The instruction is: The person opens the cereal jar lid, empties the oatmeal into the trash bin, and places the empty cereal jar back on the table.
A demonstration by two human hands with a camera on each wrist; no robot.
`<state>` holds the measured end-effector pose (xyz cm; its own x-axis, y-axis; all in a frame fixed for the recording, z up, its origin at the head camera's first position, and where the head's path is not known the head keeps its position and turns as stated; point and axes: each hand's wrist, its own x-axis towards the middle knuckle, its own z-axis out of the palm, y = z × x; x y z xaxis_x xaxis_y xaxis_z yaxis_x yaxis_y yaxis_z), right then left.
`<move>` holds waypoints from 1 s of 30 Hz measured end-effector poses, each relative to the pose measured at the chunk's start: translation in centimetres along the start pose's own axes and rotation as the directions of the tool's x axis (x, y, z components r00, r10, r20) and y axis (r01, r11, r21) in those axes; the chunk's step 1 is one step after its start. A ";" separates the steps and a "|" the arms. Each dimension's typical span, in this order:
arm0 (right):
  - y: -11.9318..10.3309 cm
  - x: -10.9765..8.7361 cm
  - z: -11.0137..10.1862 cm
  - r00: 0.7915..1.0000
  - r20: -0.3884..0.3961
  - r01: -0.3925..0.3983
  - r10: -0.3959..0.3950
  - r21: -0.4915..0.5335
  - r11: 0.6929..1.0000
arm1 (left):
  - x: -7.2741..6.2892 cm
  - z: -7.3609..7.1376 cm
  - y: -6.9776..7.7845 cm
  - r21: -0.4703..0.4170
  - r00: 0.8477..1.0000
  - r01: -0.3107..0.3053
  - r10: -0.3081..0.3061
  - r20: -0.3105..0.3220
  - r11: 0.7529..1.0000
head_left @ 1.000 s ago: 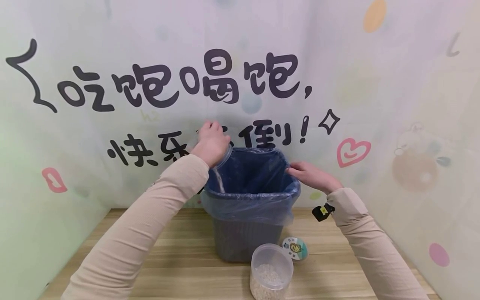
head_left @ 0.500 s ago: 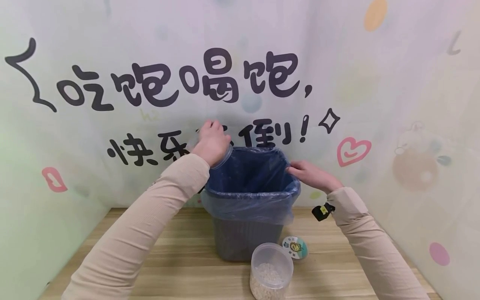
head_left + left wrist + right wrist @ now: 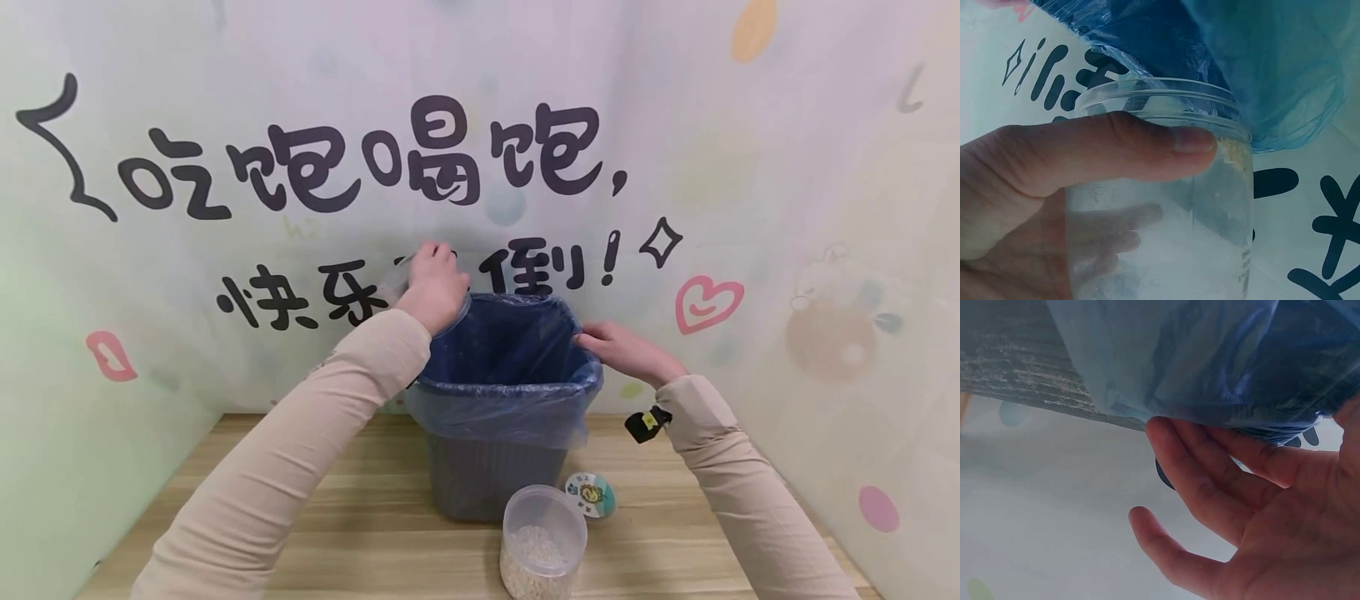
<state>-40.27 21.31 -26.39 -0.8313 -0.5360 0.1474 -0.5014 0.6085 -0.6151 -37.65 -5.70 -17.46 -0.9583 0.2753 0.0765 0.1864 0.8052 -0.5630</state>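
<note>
My left hand (image 3: 437,289) grips a clear plastic jar (image 3: 1166,244), tilted with its mouth over the left rim of the trash bin. A few pale grains (image 3: 1235,153) cling inside near the jar's mouth, and the rest of it looks bare. The grey trash bin (image 3: 495,475) stands upright, lined with a blue bag (image 3: 502,417) folded over its rim. On the bin's right side my right hand (image 3: 626,348) holds the bagged rim, thumb over the top. In the right wrist view its fingers (image 3: 1200,478) lie along the outside of the bag.
In front of the bin, a second clear jar (image 3: 542,542) stands uncovered, part full of pale grains. A round printed lid (image 3: 592,494) lies beside it on the wooden table (image 3: 352,500). A printed wall (image 3: 300,83) rises close behind the bin.
The thin stream of grains falling from the tilted jar a second ago is gone. My left hand and jar have shifted slightly right. The right hand keeps its place on the rim.
</note>
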 end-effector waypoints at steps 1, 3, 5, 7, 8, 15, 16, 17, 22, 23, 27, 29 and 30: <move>0.0 0.0 0.0 1.000 -0.001 -0.004 0.004 -0.001 1.000 | 0.0 0.0 0.1 0.008 1.000 0.003 -0.003 0.004 1.000; 0.0 -0.1 0.0 1.000 0.000 -0.009 0.009 -0.001 1.000 | 0.2 -0.1 0.4 0.029 1.000 0.003 -0.003 0.010 1.000; 0.0 -0.2 0.0 1.000 -0.001 -0.016 0.016 -0.006 1.000 | 0.3 -0.1 0.8 0.051 1.000 0.003 -0.003 0.016 0.999; -0.1 -0.3 0.0 1.000 -0.002 -0.019 0.019 -0.012 1.000 | 0.4 -0.1 1.0 0.071 1.000 0.002 -0.003 0.020 0.997; -0.1 -0.3 0.0 1.000 -0.001 -0.020 0.020 -0.011 1.000 | 0.5 -0.1 1.1 0.075 1.000 0.003 -0.004 0.020 0.997; -0.3 -0.1 -0.1 1.000 -0.007 0.007 -0.007 -0.011 1.000 | 0.2 -0.2 1.2 0.088 1.000 0.017 -0.018 0.013 0.996; -0.3 0.0 -0.1 1.000 -0.007 0.008 -0.008 -0.013 1.000 | 0.1 -0.2 1.3 0.089 1.000 0.017 -0.018 0.010 0.996; -0.3 0.0 -0.1 1.000 -0.005 0.007 -0.007 -0.013 1.000 | 0.1 -0.2 1.3 0.089 1.000 0.016 -0.017 0.009 0.996; -0.3 0.0 -0.1 1.000 0.004 -0.017 0.017 -0.011 1.000 | 0.2 -0.1 1.4 0.092 1.000 0.015 -0.016 0.004 0.996; -0.2 -0.1 -0.1 1.000 0.005 -0.018 0.018 -0.011 1.000 | 0.2 -0.1 1.4 0.098 1.000 0.017 -0.018 0.003 0.995; -0.1 -0.1 -0.1 1.000 0.004 -0.015 0.015 -0.002 1.000 | 0.4 0.0 1.8 0.125 1.000 0.026 -0.028 0.010 0.992; -0.1 -0.1 -0.1 1.000 0.005 -0.014 0.014 0.007 1.000 | 0.4 0.0 2.1 0.144 0.999 0.023 -0.026 0.019 0.989; -0.1 -0.1 -0.1 1.000 0.002 -0.014 0.014 0.007 1.000 | 0.5 0.0 2.3 0.153 0.999 0.020 -0.024 0.024 0.988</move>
<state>-40.15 21.39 -26.32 -0.8379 -0.5284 0.1368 -0.4877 0.6123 -0.6223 -37.67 -3.77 -18.69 -0.9674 0.2435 0.0702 0.1320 0.7206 -0.6807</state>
